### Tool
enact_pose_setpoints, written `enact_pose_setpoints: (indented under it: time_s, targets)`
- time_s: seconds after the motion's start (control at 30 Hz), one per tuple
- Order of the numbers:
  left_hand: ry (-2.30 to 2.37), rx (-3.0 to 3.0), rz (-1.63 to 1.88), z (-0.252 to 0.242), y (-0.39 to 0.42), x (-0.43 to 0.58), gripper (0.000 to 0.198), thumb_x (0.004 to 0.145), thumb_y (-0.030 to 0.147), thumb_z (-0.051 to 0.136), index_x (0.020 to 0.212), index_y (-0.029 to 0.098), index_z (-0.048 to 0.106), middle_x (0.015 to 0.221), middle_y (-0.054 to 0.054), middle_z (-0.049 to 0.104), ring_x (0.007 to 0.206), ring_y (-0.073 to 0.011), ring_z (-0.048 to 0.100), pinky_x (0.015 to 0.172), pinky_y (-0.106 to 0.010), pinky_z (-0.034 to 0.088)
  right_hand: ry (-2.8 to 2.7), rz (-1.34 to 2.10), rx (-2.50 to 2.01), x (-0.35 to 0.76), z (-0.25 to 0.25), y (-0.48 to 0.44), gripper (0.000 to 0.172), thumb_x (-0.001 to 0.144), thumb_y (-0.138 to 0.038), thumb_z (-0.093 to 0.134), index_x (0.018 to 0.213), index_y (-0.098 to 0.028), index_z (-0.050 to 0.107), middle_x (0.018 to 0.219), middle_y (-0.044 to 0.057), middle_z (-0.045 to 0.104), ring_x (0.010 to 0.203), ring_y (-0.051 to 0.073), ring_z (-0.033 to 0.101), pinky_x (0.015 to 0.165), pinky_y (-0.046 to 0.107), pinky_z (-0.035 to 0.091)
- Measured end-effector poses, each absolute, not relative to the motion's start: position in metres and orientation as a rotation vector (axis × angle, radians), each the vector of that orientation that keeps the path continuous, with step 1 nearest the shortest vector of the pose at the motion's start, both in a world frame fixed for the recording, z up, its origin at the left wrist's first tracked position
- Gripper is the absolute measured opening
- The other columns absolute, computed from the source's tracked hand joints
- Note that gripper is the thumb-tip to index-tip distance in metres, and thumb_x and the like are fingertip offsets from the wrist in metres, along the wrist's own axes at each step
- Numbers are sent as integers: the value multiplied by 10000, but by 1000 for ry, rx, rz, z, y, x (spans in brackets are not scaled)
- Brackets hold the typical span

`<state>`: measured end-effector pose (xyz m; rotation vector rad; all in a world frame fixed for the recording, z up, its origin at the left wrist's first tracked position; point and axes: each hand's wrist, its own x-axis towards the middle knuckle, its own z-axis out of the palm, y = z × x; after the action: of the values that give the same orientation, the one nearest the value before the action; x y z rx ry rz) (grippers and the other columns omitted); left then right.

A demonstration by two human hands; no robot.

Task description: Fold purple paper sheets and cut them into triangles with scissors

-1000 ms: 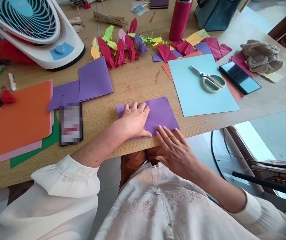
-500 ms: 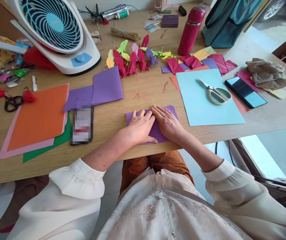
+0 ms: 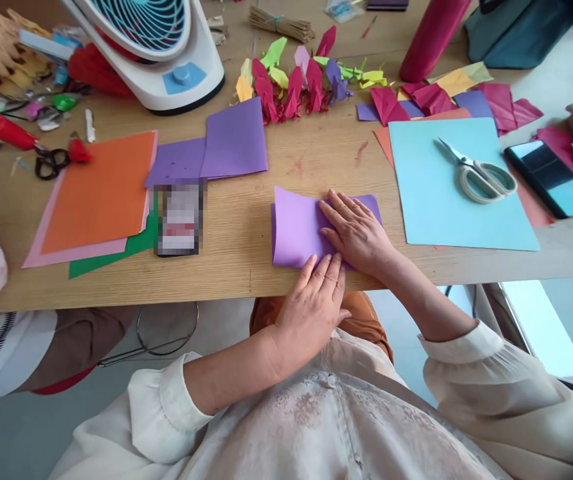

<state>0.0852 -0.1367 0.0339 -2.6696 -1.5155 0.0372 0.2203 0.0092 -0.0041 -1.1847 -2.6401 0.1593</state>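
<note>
A folded sheet of purple paper (image 3: 296, 230) lies at the table's front edge, its left end lifted and curling up. My right hand (image 3: 353, 230) presses flat on the paper's right part, fingers stretched out. At the near edge of the sheet, my left hand (image 3: 316, 300) touches the paper with its fingertips, the fingers straight and the thumb out to the right. Further left and back are a folded purple sheet (image 3: 236, 140) and another purple piece (image 3: 179, 160). To the right lies a light blue sheet (image 3: 446, 193) with white-handled scissors (image 3: 486, 180) on it.
Orange paper (image 3: 101, 193), green paper (image 3: 116, 257) and a phone (image 3: 180, 220) lie at the left. Behind stand a fan (image 3: 186, 73), colourful folded paper pieces (image 3: 291, 87) and a red bottle (image 3: 433, 40). A dark phone (image 3: 553, 177) lies far right. A person's clothed leg (image 3: 81, 340) shows at left.
My left hand has slid off the paper's top to its near edge. The paper's left end has risen. My right hand stays on the sheet. The view has tilted downward.
</note>
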Motion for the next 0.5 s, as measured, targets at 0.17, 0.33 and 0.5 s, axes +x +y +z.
enact_pose_setpoints:
  time_s: [0.17,0.33,0.5]
  targets:
    - [-1564,-2649,107,29,-140,85,772,989,536,498,1525,-10,388,1620,-198,359,1495,-311,369,1262,-467,256,-2673,109,-1150,222,-8,10,531,1057,-396,384,1544,-195,448,1670,156,268,1525,337,308,1216,523,295]
    - [-1599,-2629,180,28,-144,84,790,987,559,487,1541,9,368,1634,-199,320,1519,-310,325,1267,-494,224,-2680,80,-1152,222,-9,10,528,1058,-414,379,1537,-207,462,1675,146,258,1521,337,316,1216,525,298]
    - [-1647,-2579,136,28,-148,84,801,966,590,514,1504,2,428,1602,-220,375,1497,-329,365,1254,-532,234,-2681,69,-1161,222,-7,9,531,1059,-417,376,1539,-206,461,1668,158,269,1520,336,319,1212,517,308]
